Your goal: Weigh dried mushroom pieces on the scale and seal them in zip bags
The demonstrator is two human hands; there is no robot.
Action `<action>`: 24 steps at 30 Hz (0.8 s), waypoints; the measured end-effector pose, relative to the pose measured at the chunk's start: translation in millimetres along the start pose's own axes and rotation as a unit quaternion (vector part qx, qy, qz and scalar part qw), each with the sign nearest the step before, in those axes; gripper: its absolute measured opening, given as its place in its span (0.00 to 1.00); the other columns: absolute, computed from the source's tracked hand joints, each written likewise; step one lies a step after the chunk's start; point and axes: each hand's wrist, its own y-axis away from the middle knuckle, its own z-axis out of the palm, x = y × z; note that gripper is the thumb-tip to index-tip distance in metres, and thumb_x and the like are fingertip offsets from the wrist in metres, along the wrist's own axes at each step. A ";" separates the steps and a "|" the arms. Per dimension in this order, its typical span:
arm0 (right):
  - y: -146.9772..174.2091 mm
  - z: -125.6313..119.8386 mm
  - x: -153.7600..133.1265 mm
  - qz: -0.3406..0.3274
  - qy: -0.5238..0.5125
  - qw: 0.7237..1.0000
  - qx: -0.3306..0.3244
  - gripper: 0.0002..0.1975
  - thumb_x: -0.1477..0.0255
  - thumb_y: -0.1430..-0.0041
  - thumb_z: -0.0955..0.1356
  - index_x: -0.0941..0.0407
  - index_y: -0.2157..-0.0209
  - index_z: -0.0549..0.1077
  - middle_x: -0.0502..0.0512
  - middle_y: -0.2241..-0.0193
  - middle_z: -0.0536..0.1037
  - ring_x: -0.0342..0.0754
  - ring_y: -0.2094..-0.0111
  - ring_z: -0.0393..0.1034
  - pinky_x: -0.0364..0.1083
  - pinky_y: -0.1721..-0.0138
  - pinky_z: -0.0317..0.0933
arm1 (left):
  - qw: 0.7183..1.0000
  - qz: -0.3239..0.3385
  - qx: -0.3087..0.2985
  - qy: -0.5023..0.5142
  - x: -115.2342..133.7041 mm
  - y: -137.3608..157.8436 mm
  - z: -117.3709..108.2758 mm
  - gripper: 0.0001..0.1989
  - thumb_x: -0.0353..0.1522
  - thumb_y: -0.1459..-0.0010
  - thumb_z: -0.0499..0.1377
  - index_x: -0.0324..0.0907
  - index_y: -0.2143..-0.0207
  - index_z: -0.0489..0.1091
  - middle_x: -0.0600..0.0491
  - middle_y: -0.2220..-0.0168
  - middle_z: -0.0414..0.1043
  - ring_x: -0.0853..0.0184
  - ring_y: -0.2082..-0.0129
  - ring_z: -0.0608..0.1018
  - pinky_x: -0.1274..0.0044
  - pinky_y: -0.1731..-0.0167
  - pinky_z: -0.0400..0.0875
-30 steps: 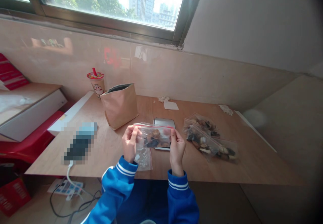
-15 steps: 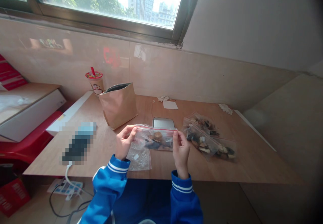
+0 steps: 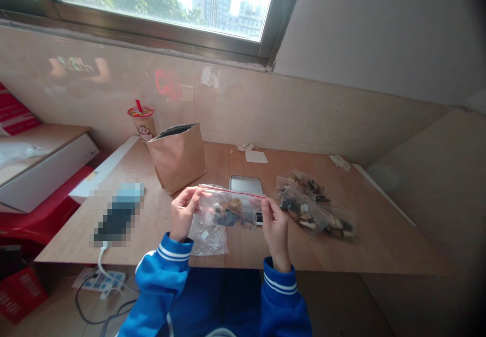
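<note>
A clear zip bag [image 3: 231, 212] with a red seal strip and dark and brown dried pieces inside is stretched between my hands above the table. My left hand [image 3: 184, 212] pinches its upper left corner. At the upper right corner, the fingers of my right hand [image 3: 276, 228] are closed on it. Behind the bag lies a flat silver kitchen scale [image 3: 246, 184], partly covered from view. Under the bag's left end, an empty-looking clear bag [image 3: 210, 241] rests on the table. Several filled zip bags [image 3: 309, 210] lie to the right of my right hand.
An open brown paper pouch [image 3: 178, 157] stands at the back left, with a drink cup [image 3: 143, 124] behind it. A pixelated phone-like object [image 3: 121, 215] with a white cable [image 3: 102, 258] lies at left. White paper [image 3: 256, 157] and crumpled tissue [image 3: 339, 163] lie toward the wall.
Both hands have moved slightly apart, the left one leftward and the right one rightward. The bag's top edge is drawn tauter and tilts down to the right.
</note>
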 end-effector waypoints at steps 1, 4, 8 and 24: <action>0.4 0.4 0.1 -0.002 0.009 1.000 0.013 0.18 0.57 0.37 0.63 0.55 0.66 0.76 0.56 0.67 0.82 0.52 0.65 0.77 0.48 0.62 0.69 | 1.000 -0.001 0.001 -0.008 0.8 0.0 -0.6 0.17 0.44 0.47 0.62 0.38 0.64 0.73 0.50 0.70 0.79 0.63 0.79 0.80 0.76 0.83 0.76; 1.7 2.6 0.1 0.000 0.022 0.999 0.044 0.17 0.58 0.38 0.64 0.56 0.67 0.76 0.55 0.70 0.81 0.50 0.69 0.75 0.46 0.66 0.68 | 1.000 0.007 -0.002 -0.028 2.9 0.6 -1.0 0.16 0.43 0.46 0.62 0.38 0.65 0.73 0.51 0.68 0.79 0.64 0.80 0.80 0.77 0.83 0.76; 2.5 6.3 -2.0 0.016 -0.003 0.998 0.057 0.18 0.57 0.39 0.64 0.56 0.68 0.75 0.54 0.72 0.80 0.48 0.72 0.74 0.45 0.68 0.66 | 0.999 0.029 0.017 -0.030 0.8 2.9 4.0 0.15 0.43 0.45 0.61 0.39 0.64 0.71 0.51 0.67 0.78 0.65 0.80 0.80 0.78 0.83 0.74; 0.6 13.9 -2.5 0.052 -0.162 0.983 0.063 0.11 0.63 0.46 0.72 0.56 0.67 0.73 0.53 0.70 0.80 0.49 0.66 0.77 0.46 0.61 0.68 | 0.999 0.013 -0.036 -0.008 -5.5 5.4 15.0 0.13 0.40 0.48 0.64 0.38 0.69 0.73 0.50 0.65 0.76 0.70 0.73 0.77 0.81 0.76 0.70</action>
